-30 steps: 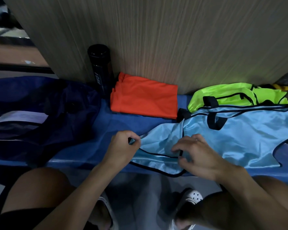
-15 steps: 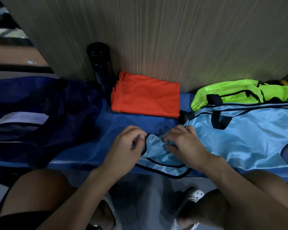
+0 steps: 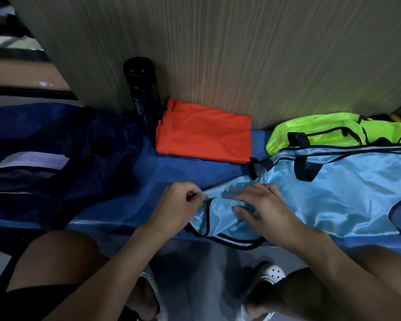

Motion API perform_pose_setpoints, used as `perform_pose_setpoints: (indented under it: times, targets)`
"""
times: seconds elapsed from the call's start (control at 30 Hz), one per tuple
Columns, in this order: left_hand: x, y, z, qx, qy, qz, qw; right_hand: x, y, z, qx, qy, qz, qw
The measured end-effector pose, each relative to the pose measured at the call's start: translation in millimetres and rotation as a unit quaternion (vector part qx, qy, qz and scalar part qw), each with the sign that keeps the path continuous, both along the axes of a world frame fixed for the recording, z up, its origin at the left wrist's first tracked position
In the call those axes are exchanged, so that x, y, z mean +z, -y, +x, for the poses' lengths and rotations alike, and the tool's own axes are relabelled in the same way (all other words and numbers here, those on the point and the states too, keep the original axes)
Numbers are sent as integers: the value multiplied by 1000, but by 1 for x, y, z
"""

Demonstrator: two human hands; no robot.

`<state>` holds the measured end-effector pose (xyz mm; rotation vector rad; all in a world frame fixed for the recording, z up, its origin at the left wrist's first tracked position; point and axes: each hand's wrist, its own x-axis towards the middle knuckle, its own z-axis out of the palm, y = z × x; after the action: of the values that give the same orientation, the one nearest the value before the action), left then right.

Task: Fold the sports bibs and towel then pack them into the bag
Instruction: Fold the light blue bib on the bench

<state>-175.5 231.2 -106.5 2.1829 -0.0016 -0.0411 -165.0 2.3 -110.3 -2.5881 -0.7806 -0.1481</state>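
Both hands have drawn apart since half a second ago, spreading the near end of the light-blue mesh sports bib with black trim (image 3: 333, 200) again. The left hand (image 3: 178, 205) has its grip pinched on the bib's edge. The right hand (image 3: 266, 205) lies on the cloth with bent fingers; whether its grip holds a fold I cannot tell.

The bib lies on the blue table (image 3: 183, 172), its end drooping over the front edge. The slick mesh could slide off, or the fold could go crooked. Its far edge overlaps the neon yellow-green bib (image 3: 315, 126), which may drag along.

The folded orange cloth (image 3: 204, 137) sits just beside the tall black bottle (image 3: 142, 93). The dark navy bag (image 3: 79, 147) lies well to the left.
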Motion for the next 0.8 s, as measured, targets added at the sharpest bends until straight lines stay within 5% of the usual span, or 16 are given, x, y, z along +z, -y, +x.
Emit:
perform_pose_setpoints:
  times: [0.17, 0.3, 0.6, 0.8]
  targets:
    - [11, 1, 3, 78, 103, -63, 990, 8, 1, -1, -22, 17, 71, 997]
    - [5, -5, 7, 76, 45, 3, 996, 10, 2, -6, -2, -31, 51, 998]
    - [5, -5, 10, -45, 75, 25, 996, 10, -1, -5, 46, -47, -11, 998]
    - [-4, -10, 10, -60, 48, 182, 980, 14, 4, -11, 61, -71, -58, 994]
